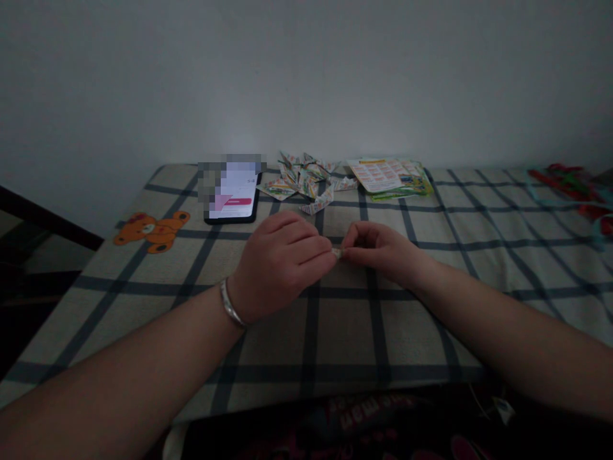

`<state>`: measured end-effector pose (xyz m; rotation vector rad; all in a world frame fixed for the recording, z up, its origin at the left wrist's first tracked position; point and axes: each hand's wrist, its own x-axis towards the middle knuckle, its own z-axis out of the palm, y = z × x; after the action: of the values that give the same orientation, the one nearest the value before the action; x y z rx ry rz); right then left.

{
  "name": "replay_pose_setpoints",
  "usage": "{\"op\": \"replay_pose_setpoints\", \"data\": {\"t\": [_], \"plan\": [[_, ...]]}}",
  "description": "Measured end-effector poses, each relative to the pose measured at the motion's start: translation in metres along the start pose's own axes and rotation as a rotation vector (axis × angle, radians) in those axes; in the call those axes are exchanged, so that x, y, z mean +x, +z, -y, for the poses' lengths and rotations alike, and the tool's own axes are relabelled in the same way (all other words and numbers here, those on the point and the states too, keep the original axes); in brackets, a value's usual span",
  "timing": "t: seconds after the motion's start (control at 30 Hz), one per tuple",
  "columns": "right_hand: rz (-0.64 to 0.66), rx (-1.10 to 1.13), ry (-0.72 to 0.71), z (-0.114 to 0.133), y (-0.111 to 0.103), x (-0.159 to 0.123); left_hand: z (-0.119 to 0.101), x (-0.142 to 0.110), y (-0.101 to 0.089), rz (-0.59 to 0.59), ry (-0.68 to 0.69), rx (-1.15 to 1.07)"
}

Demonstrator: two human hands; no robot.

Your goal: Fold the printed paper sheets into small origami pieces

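Looks like a room in a home. Checked cloth [268, 345] spread over the surface, its far edge along a plain pale wall [306, 76]. Orange teddy-bear figure [153, 231] near the left edge, lit phone [234, 191] by the far edge. Dim light.

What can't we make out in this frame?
All head view:
Small piece at the fingertips: mostly hidden by left hand and right hand.
Phone: screen partly pixelated.
Flat sheets: print too small to read.
Red item: blurred, cut off by right edge.
Dark cloth: too dim, cut off by bottom edge.
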<state>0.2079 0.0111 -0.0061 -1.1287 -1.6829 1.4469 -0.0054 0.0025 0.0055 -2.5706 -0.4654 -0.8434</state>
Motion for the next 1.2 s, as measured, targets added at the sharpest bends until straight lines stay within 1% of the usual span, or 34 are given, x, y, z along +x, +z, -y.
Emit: {"op": "replay_pose_setpoints", "data": {"t": [0.17,0.33,0.53,0.63,0.73,0.9,1.0,1.1,1.2], "plan": [[-0.024,0.051,-0.011,-0.0003,0.0012,0.0016,0.0002,0.0023,-0.0001,-0.042,-0.024,0.008],[0.008,0.143,-0.051,-0.0021,-0.0001,0.0028,0.0003,0.0033,-0.0015,-0.051,-0.007,-0.011],[-0.007,0.009,-0.134,-0.0057,0.0028,0.0030,-0.0023,0.0031,-0.0002,-0.053,-0.010,-0.027],[-0.027,-0.011,-0.151,-0.0072,0.0041,0.0027,-0.0026,0.0028,0.0013,-0.049,-0.018,-0.011],[-0.007,-0.007,-0.164,-0.0069,0.0039,0.0025,-0.0029,0.0030,0.0014,-0.030,-0.028,0.002],[-0.006,-0.003,-0.218,-0.0041,0.0033,0.0020,-0.0043,0.0050,-0.0009,-0.020,-0.111,-0.011],[-0.050,-0.081,-0.281,-0.0040,0.0026,0.0004,-0.0039,0.0055,-0.0002,-0.025,-0.213,-0.062],[-0.126,-0.280,-0.387,-0.0048,0.0013,-0.0029,-0.0030,0.0049,0.0023,-0.031,-0.315,-0.104],[-0.190,-0.483,-0.533,-0.0045,0.0003,-0.0062,-0.0032,0.0043,0.0040,-0.028,-0.351,-0.130]]}}
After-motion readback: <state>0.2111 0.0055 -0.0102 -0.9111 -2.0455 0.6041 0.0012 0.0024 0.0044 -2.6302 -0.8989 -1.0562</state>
